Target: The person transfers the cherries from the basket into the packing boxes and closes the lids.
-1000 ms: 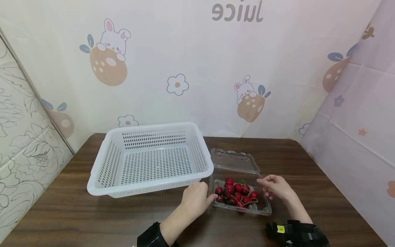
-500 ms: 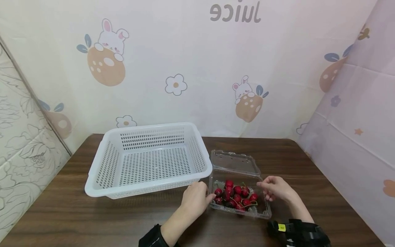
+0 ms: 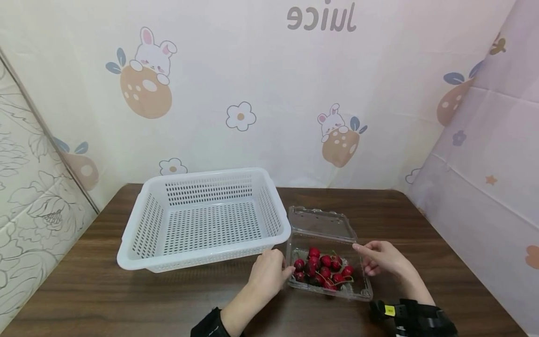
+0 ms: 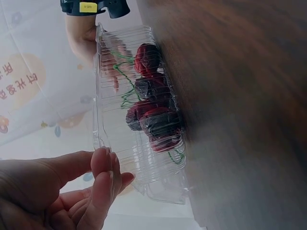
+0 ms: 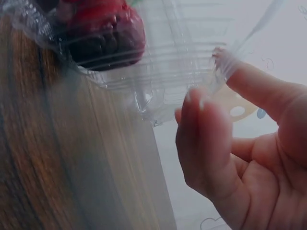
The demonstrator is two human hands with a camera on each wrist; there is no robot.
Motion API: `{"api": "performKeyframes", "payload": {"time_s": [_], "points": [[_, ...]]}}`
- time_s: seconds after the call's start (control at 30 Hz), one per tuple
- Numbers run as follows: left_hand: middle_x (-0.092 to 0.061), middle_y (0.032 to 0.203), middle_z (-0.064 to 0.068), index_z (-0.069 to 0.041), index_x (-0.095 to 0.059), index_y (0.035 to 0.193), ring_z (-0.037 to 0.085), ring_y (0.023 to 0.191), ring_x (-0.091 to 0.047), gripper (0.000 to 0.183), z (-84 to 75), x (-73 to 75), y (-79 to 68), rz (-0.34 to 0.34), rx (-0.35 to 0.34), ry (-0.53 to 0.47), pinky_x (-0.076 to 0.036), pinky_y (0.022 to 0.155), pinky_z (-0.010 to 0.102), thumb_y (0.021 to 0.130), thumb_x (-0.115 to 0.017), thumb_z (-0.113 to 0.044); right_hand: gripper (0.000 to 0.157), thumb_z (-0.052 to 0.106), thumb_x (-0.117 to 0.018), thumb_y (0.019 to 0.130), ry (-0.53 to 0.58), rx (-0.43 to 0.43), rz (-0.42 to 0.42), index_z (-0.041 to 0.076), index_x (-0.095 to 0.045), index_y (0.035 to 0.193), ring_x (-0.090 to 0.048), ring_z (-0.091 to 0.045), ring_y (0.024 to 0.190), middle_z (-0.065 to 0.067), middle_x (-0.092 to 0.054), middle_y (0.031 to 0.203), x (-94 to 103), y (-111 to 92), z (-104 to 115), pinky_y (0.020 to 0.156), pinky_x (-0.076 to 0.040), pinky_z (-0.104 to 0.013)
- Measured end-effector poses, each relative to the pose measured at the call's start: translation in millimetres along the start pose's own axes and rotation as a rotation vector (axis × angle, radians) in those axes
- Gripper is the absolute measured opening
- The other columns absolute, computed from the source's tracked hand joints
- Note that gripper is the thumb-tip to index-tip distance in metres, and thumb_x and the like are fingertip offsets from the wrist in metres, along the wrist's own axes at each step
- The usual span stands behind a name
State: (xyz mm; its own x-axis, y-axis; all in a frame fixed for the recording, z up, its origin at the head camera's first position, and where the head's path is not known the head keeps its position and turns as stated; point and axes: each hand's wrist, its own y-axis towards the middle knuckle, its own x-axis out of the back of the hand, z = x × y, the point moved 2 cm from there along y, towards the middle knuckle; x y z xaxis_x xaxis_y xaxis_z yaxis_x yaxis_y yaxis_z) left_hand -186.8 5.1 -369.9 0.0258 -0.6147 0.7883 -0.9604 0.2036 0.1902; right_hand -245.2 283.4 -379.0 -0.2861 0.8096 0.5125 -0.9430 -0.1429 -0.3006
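Note:
A clear plastic clamshell box lies on the brown table with its lid folded back, away from me. Dark red cherries, some with green stems, are heaped in its base. My left hand pinches the box's left rim, the thumb over the edge and the fingers along the outside wall. On the opposite side my right hand pinches the right rim between thumb and fingers. The left wrist view shows the cherries through the ribbed side wall.
A white perforated plastic basket stands left of the box, its near right corner close to the box's left side and my left hand. Behind the wooden table hangs a pale printed curtain, with another along the right.
The box and cherries have shifted very slightly toward me, with both hands staying at its rims. My right wrist has moved a little to the right.

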Motion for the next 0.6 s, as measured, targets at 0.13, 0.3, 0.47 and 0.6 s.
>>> {"api": "performKeyframes", "payload": {"time_s": [0.13,0.3,0.47,0.6], "points": [[-0.036,0.036,-0.009,-0.012,-0.047,0.044,0.003,0.032,-0.032,0.040,-0.7,0.4,-1.2,0.007,-0.003,-0.002,-0.030,0.036,0.019,0.076,-0.069,-0.018,0.056,0.039,-0.053,0.087,-0.001,-0.018,-0.062,-0.014,-0.046,0.104,-0.058,-0.017,0.055,-0.008,-0.056,0.064,2.7,4.8,0.6,0.054,-0.050,-0.033],[-0.035,0.035,-0.009,-0.012,-0.045,0.043,0.002,0.031,-0.032,0.042,-1.0,-0.1,-2.6,0.004,-0.008,0.016,-0.030,0.036,0.020,0.076,-0.069,-0.018,0.057,0.038,-0.053,0.087,0.029,-0.010,-0.059,-0.015,-0.044,0.107,-0.057,-0.016,0.054,-0.007,-0.055,0.064,6.5,16.1,0.6,0.053,-0.050,-0.031],[-0.031,0.036,-0.010,-0.013,-0.038,0.041,0.002,0.032,-0.029,0.046,-1.8,-0.6,-3.1,0.005,-0.021,0.022,-0.028,0.035,0.019,0.076,-0.069,-0.018,0.059,0.037,-0.051,0.088,0.058,-0.022,-0.017,-0.017,-0.042,0.109,-0.057,-0.014,0.057,-0.007,-0.056,0.069,13.6,29.7,-3.9,0.055,-0.050,-0.029],[-0.033,0.037,-0.010,-0.013,-0.039,0.041,0.002,0.033,-0.031,0.046,-2.8,-0.5,-3.9,0.004,-0.024,0.030,-0.030,0.036,0.019,0.075,-0.070,-0.018,0.064,0.037,-0.051,0.088,0.093,-0.061,-0.016,-0.020,-0.037,0.114,-0.057,-0.012,0.059,-0.007,-0.057,0.071,20.8,40.9,-10.3,0.056,-0.050,-0.027]]}}
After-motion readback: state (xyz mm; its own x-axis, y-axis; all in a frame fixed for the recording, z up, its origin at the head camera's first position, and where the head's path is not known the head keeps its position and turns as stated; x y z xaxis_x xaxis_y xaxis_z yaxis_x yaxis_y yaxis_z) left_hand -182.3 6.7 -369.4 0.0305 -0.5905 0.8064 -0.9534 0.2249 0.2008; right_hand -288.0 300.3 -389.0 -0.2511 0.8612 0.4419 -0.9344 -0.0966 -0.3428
